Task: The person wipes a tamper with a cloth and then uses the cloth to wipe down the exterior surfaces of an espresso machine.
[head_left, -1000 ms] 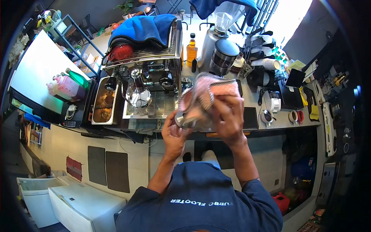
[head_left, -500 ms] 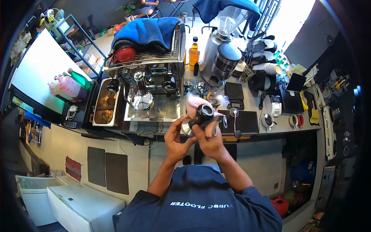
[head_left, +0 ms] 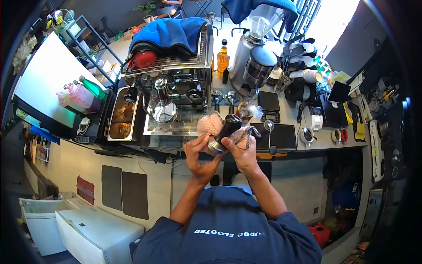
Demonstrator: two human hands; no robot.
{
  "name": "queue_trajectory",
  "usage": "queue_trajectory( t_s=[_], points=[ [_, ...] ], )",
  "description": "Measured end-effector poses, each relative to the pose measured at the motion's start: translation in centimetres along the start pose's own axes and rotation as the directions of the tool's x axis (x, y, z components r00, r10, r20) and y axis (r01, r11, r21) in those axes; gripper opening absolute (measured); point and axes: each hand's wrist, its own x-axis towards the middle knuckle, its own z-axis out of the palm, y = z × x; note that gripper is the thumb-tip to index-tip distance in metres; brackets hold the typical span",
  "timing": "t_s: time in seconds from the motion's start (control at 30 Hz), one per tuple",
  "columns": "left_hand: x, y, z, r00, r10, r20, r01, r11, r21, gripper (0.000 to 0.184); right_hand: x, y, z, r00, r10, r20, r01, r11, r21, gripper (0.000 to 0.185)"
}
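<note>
A coffee tamper with a black handle point(head_left: 230, 126) and a round metal base is held in front of the counter edge. My left hand point(head_left: 198, 157) grips the metal base from the left side. Closed around a pink checked cloth point(head_left: 241, 137), my right hand point(head_left: 241, 155) presses against the tamper's right side. More of the pink cloth bulges up left of the handle. Just beyond the hands, two portafilters point(head_left: 232, 97) lie on the counter, beside a small clear bag.
The espresso machine point(head_left: 176, 70) with a drip tray stands at the left, a grinder point(head_left: 259, 66) behind the hands. A black scale point(head_left: 269, 105), a dark mat point(head_left: 283, 137) and several cups point(head_left: 336, 135) are on the right. A person sits in the background.
The cloth, earlier blurred in my raised right hand, is now lower around the tamper. My right hand has come down beside my left, and the tamper's handle has tilted up.
</note>
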Motion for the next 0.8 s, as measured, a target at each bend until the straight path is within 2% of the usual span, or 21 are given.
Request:
queue_trajectory(
  t_s=[0.13, 0.17, 0.23, 0.3, 0.33, 0.4, 0.47, 0.5, 0.63, 0.67, 0.73, 0.8],
  points=[
    [0.5, 0.6, -0.1, 0.998, -0.014, 0.055, 0.012, 1.000, 0.029, 0.066, -0.4, -1.2, 1.3, 0.993, 0.018, -0.114, 0.006, 0.979, 0.203, 0.033],
    [0.3, 0.6, -0.1, 0.998, -0.015, 0.054, 0.013, 0.999, 0.031, 0.066, -0.5, -1.5, 1.4, 0.994, 0.018, -0.112, 0.005, 0.979, 0.204, 0.033],
    [-0.4, 0.4, 0.0, 0.974, -0.181, 0.135, 0.198, 0.972, -0.125, 0.064, -0.4, -2.3, 1.3, 0.998, -0.019, -0.065, 0.030, 0.986, 0.164, 0.033],
    [-0.8, 0.4, 0.1, 0.915, -0.324, 0.242, 0.382, 0.887, -0.260, 0.062, -0.4, -2.7, 1.1, 0.998, -0.053, -0.020, 0.056, 0.990, 0.126, 0.034],
    [-0.5, 0.6, 0.1, 0.915, -0.323, 0.242, 0.382, 0.887, -0.260, 0.062, -0.3, -2.7, 0.9, 0.998, -0.054, -0.020, 0.056, 0.990, 0.126, 0.034],
    [0.2, 1.1, 0.2, 0.947, -0.276, 0.166, 0.317, 0.890, -0.329, 0.060, -0.1, -2.2, 0.3, 0.979, -0.203, 0.010, 0.203, 0.976, -0.076, 0.035],
    [0.9, 1.7, 0.1, 0.968, -0.235, 0.084, 0.249, 0.887, -0.389, 0.058, -0.1, -1.7, -0.2, 0.940, -0.335, 0.072, 0.342, 0.901, -0.268, 0.036],
    [1.2, 1.8, -0.2, 0.968, -0.235, 0.083, 0.249, 0.888, -0.387, 0.058, -0.2, -1.5, -0.4, 0.940, -0.334, 0.073, 0.341, 0.901, -0.267, 0.036],
    [2.6, 1.4, -2.5, 0.978, 0.030, 0.208, 0.014, 0.979, -0.206, 0.058, -0.9, -1.0, -0.9, 0.976, -0.079, 0.202, 0.141, 0.938, -0.315, 0.037],
    [3.0, 1.5, -2.7, 0.978, 0.031, 0.206, 0.012, 0.979, -0.205, 0.058, -1.1, -0.8, -0.9, 0.976, -0.081, 0.204, 0.143, 0.938, -0.315, 0.037],
    [3.8, 1.7, -3.1, 0.911, -0.058, 0.408, 0.102, 0.991, -0.088, 0.056, -1.9, -0.4, -0.9, 0.957, -0.033, 0.287, 0.140, 0.922, -0.361, 0.041],
    [4.2, 2.0, -3.2, 0.797, -0.159, 0.582, 0.166, 0.985, 0.043, 0.054, -2.5, 0.0, -1.1, 0.932, 0.019, 0.362, 0.140, 0.902, -0.407, 0.044]
  ],
)
